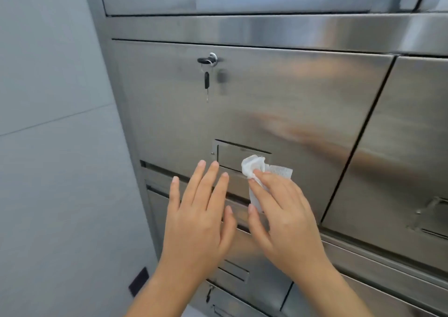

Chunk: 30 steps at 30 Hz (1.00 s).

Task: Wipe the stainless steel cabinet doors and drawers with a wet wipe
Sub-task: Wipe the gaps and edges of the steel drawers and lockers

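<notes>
Steel door [278,94], I judge, is partway wiped: my right grip [286,217] holds the wipe [257,166] against its recessed handle [237,155], left grip [196,217] spread wide and empty. Neighbouring door [400,135] and lower drawers [261,290] look left to do.

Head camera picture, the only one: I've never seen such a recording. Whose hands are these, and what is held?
No machine here: a person wears the camera on the head, looking down at their own hands. In front is a steel cabinet door with a key hanging from its lock and a recessed handle below. The right hand holds a crumpled white wipe by that handle. The left hand is open, fingers straight, holding nothing. A grey wall is on the left.
</notes>
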Tool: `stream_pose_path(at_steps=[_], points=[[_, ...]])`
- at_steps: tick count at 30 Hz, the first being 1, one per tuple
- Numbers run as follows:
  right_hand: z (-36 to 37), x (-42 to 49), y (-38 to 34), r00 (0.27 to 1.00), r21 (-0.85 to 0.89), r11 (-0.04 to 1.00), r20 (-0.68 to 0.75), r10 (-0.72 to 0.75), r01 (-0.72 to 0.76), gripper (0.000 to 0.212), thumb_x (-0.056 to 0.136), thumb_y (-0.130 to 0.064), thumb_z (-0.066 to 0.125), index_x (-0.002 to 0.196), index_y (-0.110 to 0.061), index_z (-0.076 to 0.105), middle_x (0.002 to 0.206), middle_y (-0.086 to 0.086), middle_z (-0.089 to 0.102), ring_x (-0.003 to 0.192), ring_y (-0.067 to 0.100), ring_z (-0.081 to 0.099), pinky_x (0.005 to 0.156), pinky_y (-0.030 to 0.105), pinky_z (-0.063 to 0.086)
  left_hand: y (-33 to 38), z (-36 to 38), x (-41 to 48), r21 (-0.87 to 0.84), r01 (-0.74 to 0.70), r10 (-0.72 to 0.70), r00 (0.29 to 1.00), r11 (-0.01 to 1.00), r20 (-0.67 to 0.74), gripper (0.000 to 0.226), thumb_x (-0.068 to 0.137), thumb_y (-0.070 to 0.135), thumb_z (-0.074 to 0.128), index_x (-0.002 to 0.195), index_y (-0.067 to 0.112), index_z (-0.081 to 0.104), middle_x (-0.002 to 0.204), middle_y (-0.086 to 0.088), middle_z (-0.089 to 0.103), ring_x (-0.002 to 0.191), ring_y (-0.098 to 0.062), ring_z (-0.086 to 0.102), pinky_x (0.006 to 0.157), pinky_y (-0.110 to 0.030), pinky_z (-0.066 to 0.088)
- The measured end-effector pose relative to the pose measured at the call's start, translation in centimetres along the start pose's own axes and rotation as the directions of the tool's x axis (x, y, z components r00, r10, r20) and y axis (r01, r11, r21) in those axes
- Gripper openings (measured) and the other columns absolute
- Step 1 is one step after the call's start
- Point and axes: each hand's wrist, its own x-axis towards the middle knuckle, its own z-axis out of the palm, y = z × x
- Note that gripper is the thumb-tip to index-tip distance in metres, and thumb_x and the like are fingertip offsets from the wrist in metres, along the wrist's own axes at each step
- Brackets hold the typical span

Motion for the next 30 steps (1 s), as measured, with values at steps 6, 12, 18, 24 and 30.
stream_pose_path(at_steps=[6,12,18,24,30], points=[[2.6,-1.2,-7.7,0.994,0.104,0.994,0.095,-0.055,0.045,0.036,0.084,-0.018,0.047,0.105,0.004,0.066,0.107,0.016,0.064,0.097,0.028,0.06,0.086,0.037,0.046,-5.6,-4.5,-6.3,0.096,0.094,-0.101,0.992,0.991,0.071,0.045,0.083,0.022,0.039,0.117,0.002,0.062,0.129,-0.014,0.056,0.125,-0.032,0.047,0.1,-0.059,0.023],[4.9,-2.7,-15.1,0.977,0.265,0.96,0.16,-0.139,0.093,0.036,0.084,-0.018,0.048,0.105,0.005,0.066,0.107,0.017,0.064,0.097,0.026,0.057,0.081,0.039,0.049,-10.3,-8.8,-13.2,0.227,0.198,-0.232,0.963,0.954,0.134,0.046,0.082,0.021,0.038,0.114,0.0,0.063,0.126,-0.016,0.057,0.12,-0.036,0.05,0.094,-0.065,0.029],[7.3,-3.2,-20.5,0.946,0.377,0.91,0.191,-0.261,0.174,0.036,0.084,-0.017,0.048,0.103,0.008,0.066,0.106,0.021,0.064,0.094,0.034,0.063,0.079,0.042,0.051,-13.6,-12.6,-18.6,0.321,0.332,-0.391,0.91,0.887,0.14,0.047,0.081,0.02,0.037,0.113,-0.001,0.064,0.125,-0.017,0.058,0.119,-0.037,0.051,0.093,-0.064,0.033],[10.5,-3.8,-24.7,0.915,0.515,0.835,0.21,-0.345,0.196,0.037,0.082,-0.017,0.048,0.101,0.008,0.066,0.106,0.022,0.064,0.092,0.034,0.063,0.079,0.042,0.051,-15.4,-15.2,-21.7,0.407,0.455,-0.529,0.845,0.792,0.084,0.047,0.079,0.018,0.037,0.111,-0.004,0.064,0.123,-0.019,0.059,0.116,-0.04,0.053,0.09,-0.066,0.035],[14.1,-5.0,-27.1,0.854,0.672,0.706,0.215,-0.474,0.223,0.037,0.082,-0.017,0.047,0.1,0.008,0.066,0.105,0.021,0.064,0.093,0.034,0.063,0.078,0.042,0.051,-15.9,-15.4,-23.5,0.495,0.57,-0.663,0.748,0.655,0.016,0.048,0.078,0.018,0.036,0.112,-0.003,0.064,0.123,-0.019,0.059,0.116,-0.039,0.053,0.09,-0.065,0.036]])
